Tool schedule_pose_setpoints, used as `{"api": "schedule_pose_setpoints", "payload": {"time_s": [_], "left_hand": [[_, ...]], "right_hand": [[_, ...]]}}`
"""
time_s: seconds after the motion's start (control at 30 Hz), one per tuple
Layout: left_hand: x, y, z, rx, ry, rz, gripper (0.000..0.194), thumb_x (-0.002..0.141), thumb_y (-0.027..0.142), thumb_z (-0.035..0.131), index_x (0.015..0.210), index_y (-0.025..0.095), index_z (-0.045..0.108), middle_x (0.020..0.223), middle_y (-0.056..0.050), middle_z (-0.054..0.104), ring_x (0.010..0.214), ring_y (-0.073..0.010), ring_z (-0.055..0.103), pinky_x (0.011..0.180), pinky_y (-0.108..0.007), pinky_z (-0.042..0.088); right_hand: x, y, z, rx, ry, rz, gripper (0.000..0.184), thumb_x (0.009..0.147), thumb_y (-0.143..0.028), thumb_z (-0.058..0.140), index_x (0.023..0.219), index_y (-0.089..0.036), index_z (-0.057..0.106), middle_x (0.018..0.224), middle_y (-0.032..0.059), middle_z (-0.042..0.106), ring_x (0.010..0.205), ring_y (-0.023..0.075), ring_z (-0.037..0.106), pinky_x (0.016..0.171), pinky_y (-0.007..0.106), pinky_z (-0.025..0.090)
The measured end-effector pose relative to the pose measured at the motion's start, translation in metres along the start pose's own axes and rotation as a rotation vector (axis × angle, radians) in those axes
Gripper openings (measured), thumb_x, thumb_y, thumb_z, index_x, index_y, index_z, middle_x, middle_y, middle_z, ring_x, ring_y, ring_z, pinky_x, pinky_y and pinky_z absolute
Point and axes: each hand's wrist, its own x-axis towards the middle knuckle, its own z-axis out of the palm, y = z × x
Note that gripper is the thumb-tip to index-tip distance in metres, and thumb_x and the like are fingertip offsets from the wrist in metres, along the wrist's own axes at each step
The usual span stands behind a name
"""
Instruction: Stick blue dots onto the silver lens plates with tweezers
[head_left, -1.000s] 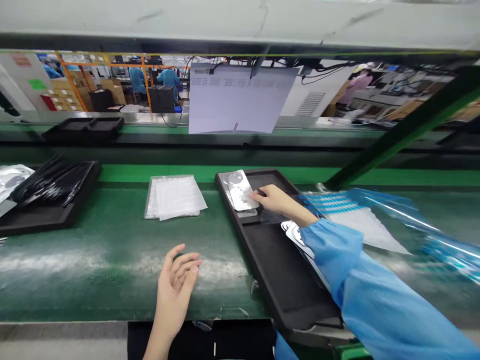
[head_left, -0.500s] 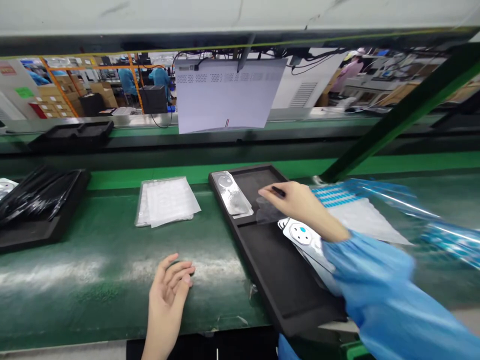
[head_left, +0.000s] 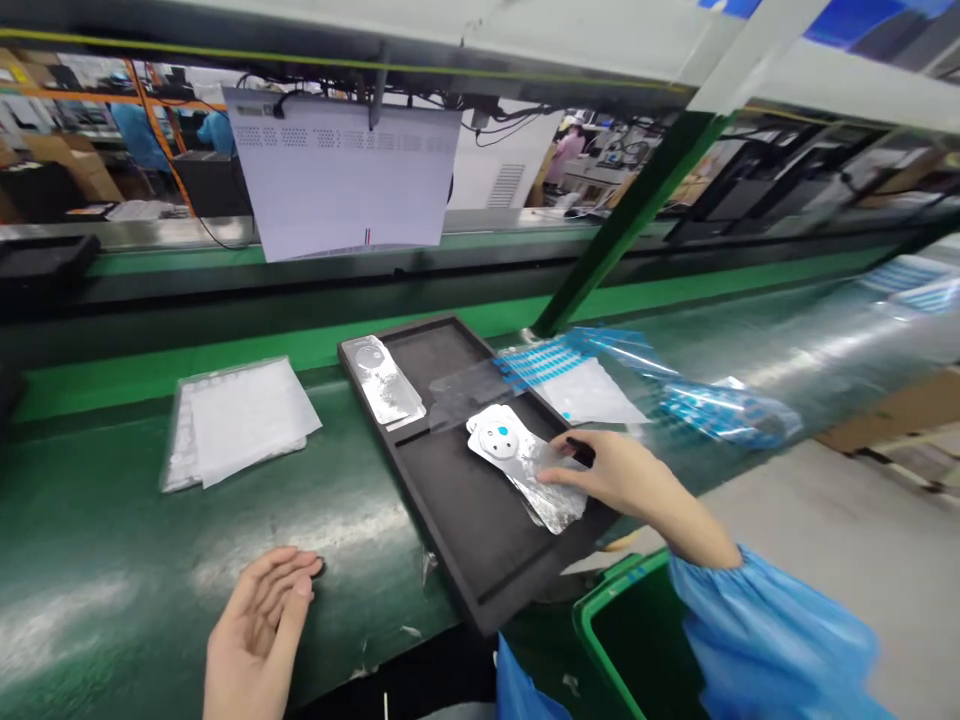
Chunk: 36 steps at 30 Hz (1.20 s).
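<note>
My right hand (head_left: 619, 475) rests on a silver foil pack with a white round-marked label (head_left: 517, 465), which lies across the lower compartment of a black tray (head_left: 450, 505). A small black object (head_left: 580, 451) is pinched in my right fingers. A second silver pack (head_left: 381, 380) lies in the tray's upper left compartment, away from my hand. Transparent film (head_left: 465, 392) reaches over the tray's upper part. My left hand (head_left: 261, 630) lies palm up and open on the green belt (head_left: 112, 530), near the tray's front corner, touching nothing else.
A stack of white sheets in plastic (head_left: 240, 425) lies left of the tray. Blue-striped plastic packaging (head_left: 592, 370) spreads behind and right of it. A green bin (head_left: 622, 640) stands below the belt edge, under my blue sleeve (head_left: 765, 630). A hanging white panel (head_left: 341, 170) is overhead.
The view has swung right. My right hand has moved toward me and down onto the labelled foil pack, which now lies in the tray's lower compartment. My left hand stays open.
</note>
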Motion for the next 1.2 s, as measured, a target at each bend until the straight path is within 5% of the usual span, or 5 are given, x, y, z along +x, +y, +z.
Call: {"api": "schedule_pose_setpoints", "payload": {"time_s": [0.23,0.43,0.6,0.9,1.2], "left_hand": [[0.002,-0.001,0.008,-0.063,-0.003,-0.027,0.055,0.072,0.062,0.086,0.103,0.019,0.070,0.102,-0.013,0.082,0.101,-0.0317,0.080,0.085,-0.035,0.066],[-0.008,0.012,0.037,-0.456,-0.250,-0.168,0.063,0.069,0.051,0.092,0.117,0.015,0.072,0.115,-0.019,0.081,0.105,-0.0331,0.079,0.092,-0.039,0.063],[-0.009,0.014,0.038,-0.586,-0.138,-0.339,0.040,0.067,0.044,0.093,0.088,0.014,0.078,0.096,-0.014,0.084,0.088,-0.0297,0.081,0.076,-0.035,0.065],[-0.011,-0.001,0.029,-0.463,-0.038,-0.349,0.033,0.067,0.042,0.085,0.080,0.015,0.072,0.073,-0.005,0.075,0.062,-0.0194,0.071,0.060,-0.029,0.057],[-0.012,-0.002,0.028,-0.365,-0.081,-0.201,0.024,0.070,0.034,0.083,0.081,0.014,0.076,0.074,-0.003,0.076,0.069,-0.0168,0.068,0.067,-0.025,0.055]], "right_hand": [[-0.025,-0.053,-0.036,0.333,-0.022,-0.179,0.061,0.087,-0.079,0.056,0.074,-0.022,0.074,0.066,0.0065,0.069,0.059,0.0222,0.060,0.054,0.032,0.045],[-0.079,-0.151,0.036,0.655,-0.576,-0.358,0.042,0.098,-0.061,0.053,0.078,-0.024,0.053,0.052,-0.0063,0.044,0.050,0.0135,0.038,0.051,0.027,0.033],[-0.100,-0.173,0.080,0.672,-0.634,-0.478,0.037,0.105,-0.051,0.044,0.080,-0.025,0.047,0.054,-0.0092,0.036,0.052,0.0129,0.028,0.054,0.027,0.032],[-0.084,-0.180,0.068,0.506,-0.150,-0.812,0.014,0.104,-0.023,0.053,0.104,-0.024,0.068,0.087,0.0025,0.077,0.071,0.0155,0.073,0.065,0.021,0.058],[-0.067,-0.198,0.058,0.040,0.129,-1.276,0.056,0.076,0.010,0.034,0.110,-0.014,0.071,0.100,0.0053,0.080,0.073,0.0130,0.077,0.055,0.020,0.058]]}}
